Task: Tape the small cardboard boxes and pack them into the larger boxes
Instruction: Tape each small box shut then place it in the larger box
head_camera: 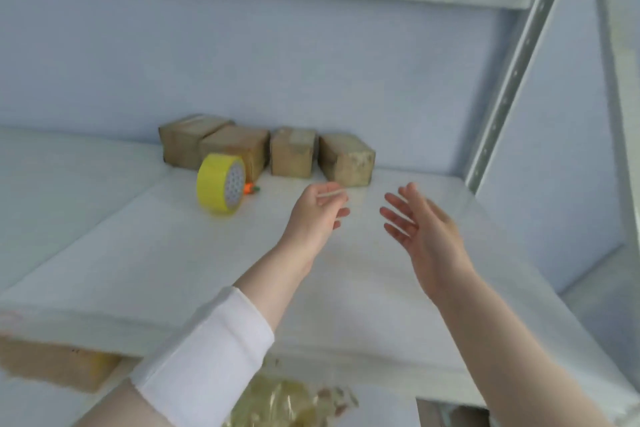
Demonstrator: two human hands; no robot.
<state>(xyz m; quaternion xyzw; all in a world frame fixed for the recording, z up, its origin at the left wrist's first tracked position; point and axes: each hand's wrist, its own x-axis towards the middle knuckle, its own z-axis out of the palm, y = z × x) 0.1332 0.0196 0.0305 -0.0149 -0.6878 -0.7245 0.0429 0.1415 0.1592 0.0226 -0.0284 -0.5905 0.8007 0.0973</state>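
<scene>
Both hands were stretched out over the flat white shelf [207, 253], and neither held anything. The left hand [318, 215], coming out of a white sleeve [207, 350], had its fingers loosely bent. The right hand [426, 229] was spread wide with the palm turned inward.

Four small brown cardboard boxes [239, 149] stood in a row against the back wall. The rightmost box [346, 159] was the nearest to the hands and lay just beyond the fingertips. The roll of yellow tape [220, 185] stood on edge in front of the second box, with a small orange object [251, 188] just beside it.

The step appeared to be a reach for one of the boxes. It would have gone best with one hand on each side of the rightmost box, lifting it straight towards the body so that its neighbour was not dragged along. The tape roll was upright and could have rolled if knocked, so the left hand needed to keep away from it.

A larger brown cardboard box [52, 367] showed under the shelf at the lower left, near some crumpled clear plastic [287, 402].

No brand, label or writing could be read. The frame was blurred, and the pale patches on the box tops could not be made out.
</scene>
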